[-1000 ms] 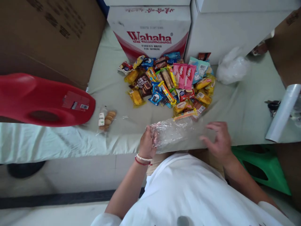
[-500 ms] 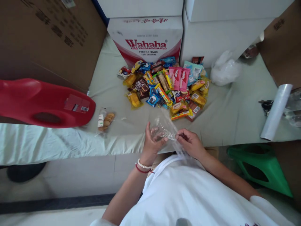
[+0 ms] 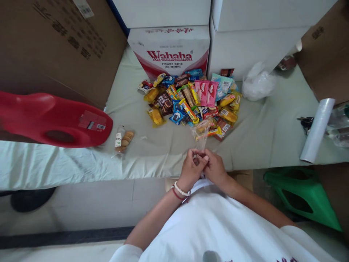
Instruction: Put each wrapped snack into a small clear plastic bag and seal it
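Observation:
Close to my body, my left hand (image 3: 192, 165) and my right hand (image 3: 215, 165) meet with fingers pinched on a clear plastic bag (image 3: 201, 142). The gathered bag sticks up past my fingertips and overlaps the near side of a heap of wrapped snacks. In that heap lie pink nabati packets (image 3: 207, 92), a brown cocoa wafer packet (image 3: 164, 103), yellow-wrapped cakes (image 3: 156, 116) and blue packets (image 3: 177, 115). A clear pack of round biscuits (image 3: 127, 139) rests apart on the left. My fingers hide the lower part of the bag.
Behind the snacks stands a Wahaha carton (image 3: 169, 51) beside white boxes (image 3: 245, 51). A red plastic stool (image 3: 65, 116) lies at left. To the right are a white plastic bag (image 3: 259, 85) and a roll of clear film (image 3: 317, 131). A green stool (image 3: 324, 211) sits below the table edge.
My left hand has moved right, from spread fingers at the bag to a pinch against my right hand. The bag went from spread out to bunched together.

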### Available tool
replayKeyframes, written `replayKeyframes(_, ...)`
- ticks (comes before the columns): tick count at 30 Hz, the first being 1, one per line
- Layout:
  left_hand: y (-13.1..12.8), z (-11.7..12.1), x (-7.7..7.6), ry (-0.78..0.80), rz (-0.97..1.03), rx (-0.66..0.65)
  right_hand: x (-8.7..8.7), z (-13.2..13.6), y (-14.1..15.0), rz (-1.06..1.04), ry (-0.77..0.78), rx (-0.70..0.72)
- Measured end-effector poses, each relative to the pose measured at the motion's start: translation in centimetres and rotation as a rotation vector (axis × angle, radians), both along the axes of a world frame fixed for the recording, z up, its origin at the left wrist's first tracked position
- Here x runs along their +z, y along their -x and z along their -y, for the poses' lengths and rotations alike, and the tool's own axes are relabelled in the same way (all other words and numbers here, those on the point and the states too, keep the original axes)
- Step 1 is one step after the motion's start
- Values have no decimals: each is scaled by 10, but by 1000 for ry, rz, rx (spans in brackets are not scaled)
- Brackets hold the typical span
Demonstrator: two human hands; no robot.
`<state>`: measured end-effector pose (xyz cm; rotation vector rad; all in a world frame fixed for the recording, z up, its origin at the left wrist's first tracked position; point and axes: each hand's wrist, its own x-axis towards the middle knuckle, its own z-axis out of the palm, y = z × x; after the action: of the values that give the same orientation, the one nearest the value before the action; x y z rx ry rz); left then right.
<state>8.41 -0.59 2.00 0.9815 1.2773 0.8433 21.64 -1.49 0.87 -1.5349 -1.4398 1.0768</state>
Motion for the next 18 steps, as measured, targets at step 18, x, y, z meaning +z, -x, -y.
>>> replayKeyframes(18, 122, -23, -36, -453, -881, 462, -22, -9, -41, -176, 264, -246)
